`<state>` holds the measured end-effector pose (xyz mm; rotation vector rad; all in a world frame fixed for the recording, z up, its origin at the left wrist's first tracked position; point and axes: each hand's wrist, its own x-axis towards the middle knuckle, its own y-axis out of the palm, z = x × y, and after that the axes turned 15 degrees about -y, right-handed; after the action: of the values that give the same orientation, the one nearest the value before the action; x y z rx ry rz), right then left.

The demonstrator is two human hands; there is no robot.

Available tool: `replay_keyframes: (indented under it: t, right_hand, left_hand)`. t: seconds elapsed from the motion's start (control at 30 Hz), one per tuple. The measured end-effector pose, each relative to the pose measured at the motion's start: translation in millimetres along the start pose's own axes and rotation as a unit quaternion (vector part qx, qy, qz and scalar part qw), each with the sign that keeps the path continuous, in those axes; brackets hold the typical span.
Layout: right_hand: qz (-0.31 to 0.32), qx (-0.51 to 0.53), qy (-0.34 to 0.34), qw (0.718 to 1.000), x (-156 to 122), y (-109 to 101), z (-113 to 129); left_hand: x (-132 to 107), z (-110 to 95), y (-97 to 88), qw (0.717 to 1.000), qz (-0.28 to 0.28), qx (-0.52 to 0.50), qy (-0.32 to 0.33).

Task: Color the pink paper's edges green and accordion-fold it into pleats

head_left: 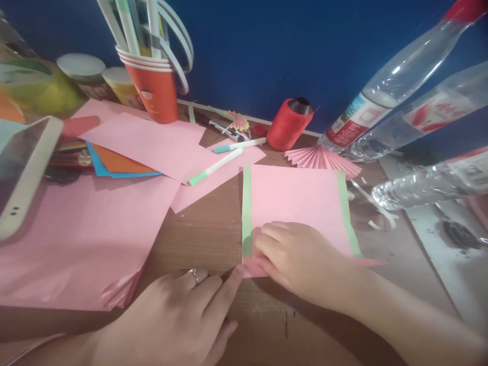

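Observation:
A pink paper sheet (293,203) with a green strip along its left and right edges lies on the wooden table (206,234). My right hand (297,256) lies on the sheet's near edge, fingers bent and pressed down on a fold at the near left corner. My left hand (179,317), with a ring on one finger, rests on the table just left of it, fingers stretched out, the forefinger tip touching the sheet's near left corner.
A thick stack of pink paper (80,239) lies at left, with a phone (23,173) above it. Behind are a red cup of strips (156,86), marker pens (215,166), a red thread spool (290,124), a folded pink fan (324,157) and clear plastic bottles (400,81).

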<state>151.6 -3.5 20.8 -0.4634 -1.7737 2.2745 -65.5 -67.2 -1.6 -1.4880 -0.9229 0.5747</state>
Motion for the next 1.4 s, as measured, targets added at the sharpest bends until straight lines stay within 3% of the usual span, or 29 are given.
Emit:
replay_keyframes:
  t: [1.03,1.23,1.4]
  right_hand:
    - [-0.015,-0.015,0.009,1.000,-0.1,3.2,-0.7]
    - [-0.013,-0.019,0.011,1.000,1.9,2.4,-0.8]
    - [-0.025,-0.029,0.007,0.999,1.5,2.2,0.7]
  left_hand:
    - [3.9,-5.7,-6.0,0.999,-0.004,-0.029,-0.024]
    - [2.3,-4.8,-3.7,1.000,0.005,-0.010,-0.017]
    - [-3.1,-4.9,-1.0,0.997,0.025,0.066,0.019]
